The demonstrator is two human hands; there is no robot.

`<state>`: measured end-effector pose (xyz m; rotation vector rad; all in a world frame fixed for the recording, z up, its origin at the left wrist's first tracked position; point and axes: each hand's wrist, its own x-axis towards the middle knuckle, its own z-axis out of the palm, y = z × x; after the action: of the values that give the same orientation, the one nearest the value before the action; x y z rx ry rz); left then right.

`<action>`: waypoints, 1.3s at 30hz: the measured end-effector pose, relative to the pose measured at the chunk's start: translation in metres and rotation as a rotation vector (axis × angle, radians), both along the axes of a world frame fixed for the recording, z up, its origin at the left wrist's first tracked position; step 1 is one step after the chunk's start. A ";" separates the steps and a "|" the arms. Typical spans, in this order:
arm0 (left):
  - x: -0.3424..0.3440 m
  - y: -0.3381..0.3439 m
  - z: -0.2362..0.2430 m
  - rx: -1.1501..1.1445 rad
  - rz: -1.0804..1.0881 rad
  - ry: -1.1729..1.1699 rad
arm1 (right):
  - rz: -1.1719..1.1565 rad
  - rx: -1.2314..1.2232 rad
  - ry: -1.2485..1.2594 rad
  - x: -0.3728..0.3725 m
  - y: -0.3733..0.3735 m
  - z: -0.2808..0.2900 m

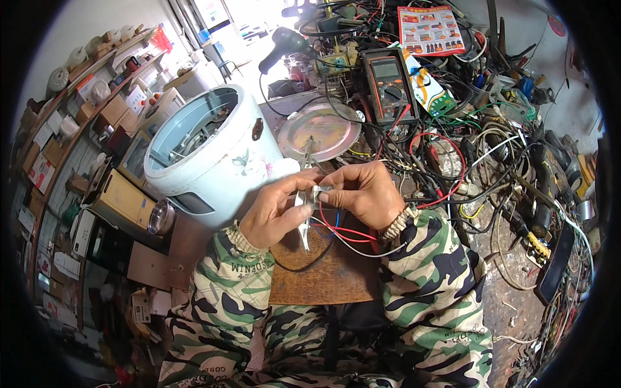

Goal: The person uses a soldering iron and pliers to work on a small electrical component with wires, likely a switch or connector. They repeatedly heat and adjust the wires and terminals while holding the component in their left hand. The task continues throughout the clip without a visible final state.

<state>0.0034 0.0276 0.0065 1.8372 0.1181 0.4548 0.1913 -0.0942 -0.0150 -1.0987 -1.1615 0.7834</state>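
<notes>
My left hand is closed around a narrow white piece with small metal fittings. My right hand pinches a small silvery part at its upper end, thumb and index finger together, close beside my left fingers. Red, blue, white and black wires hang from around the held parts over a small wooden board. Just beyond my hands lies a round metal plate, with a slim metal piece standing up in front of it. The exact shape of the held parts is partly hidden by my fingers.
A pale blue drum-like appliance stands left of my hands. Behind and right lie a multimeter, tangled cables, tools and a printed leaflet. Shelves with boxes line the left wall.
</notes>
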 end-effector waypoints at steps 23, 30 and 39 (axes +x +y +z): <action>-0.004 0.009 -0.007 0.090 0.034 -0.021 | 0.191 0.017 0.042 0.000 -0.005 0.002; -0.004 0.011 -0.009 0.084 -0.006 -0.074 | 0.198 0.009 0.018 -0.001 -0.005 0.004; -0.007 0.013 -0.008 -0.009 0.014 -0.032 | 0.107 -0.022 -0.005 0.010 -0.011 0.011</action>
<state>-0.0035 0.0410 -0.0011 1.8206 0.1106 0.4923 0.2017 -0.1053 -0.0040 -1.0631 -1.2266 0.8786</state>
